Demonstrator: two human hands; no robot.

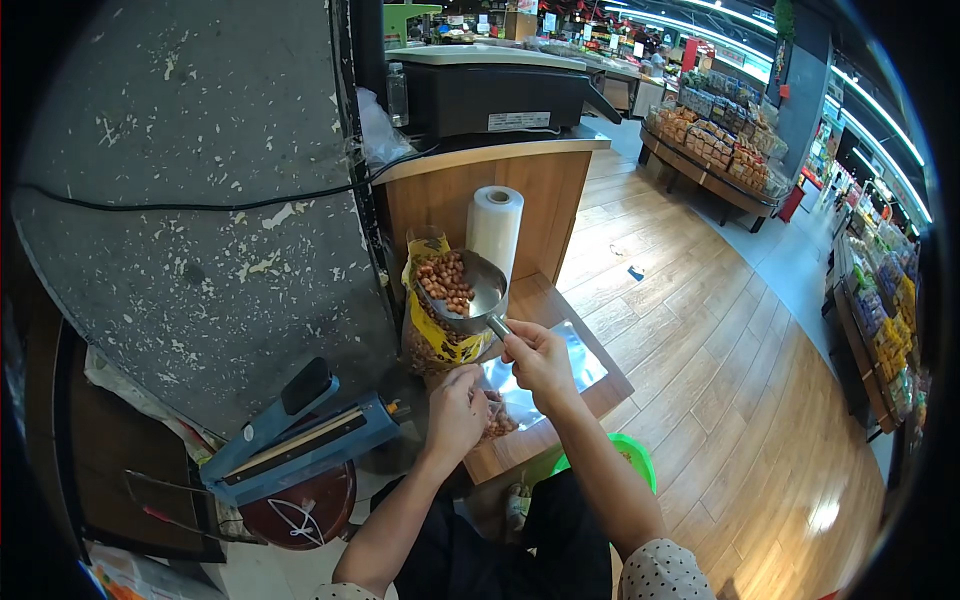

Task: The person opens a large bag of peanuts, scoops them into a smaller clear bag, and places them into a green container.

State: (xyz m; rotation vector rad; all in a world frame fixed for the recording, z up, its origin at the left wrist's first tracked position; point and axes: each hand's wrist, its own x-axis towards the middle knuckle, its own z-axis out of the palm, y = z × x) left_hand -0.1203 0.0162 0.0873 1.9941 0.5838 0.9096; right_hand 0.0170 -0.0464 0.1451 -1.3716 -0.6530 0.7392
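My right hand (541,361) grips the handle of a metal scoop (489,291), its bowl partly filled with reddish-brown nuts (445,279). The scoop is over the mouth of a large clear and yellow plastic sack (450,346), which holds more such nuts. Just below, my left hand (456,409) pinches the top of a small clear bag (501,421) with some nuts at its bottom; the fingers hide part of it. Flat shiny plastic bags (577,360) lie beside it on the wooden shelf (499,459).
A roll of clear plastic (496,225) stands behind the scoop. To the left, a blue impulse heat sealer (322,450) rests on a dark red round stool (300,506). A bright green bucket (639,457) is under my right forearm. A black cable (247,205) crosses the grey wall.
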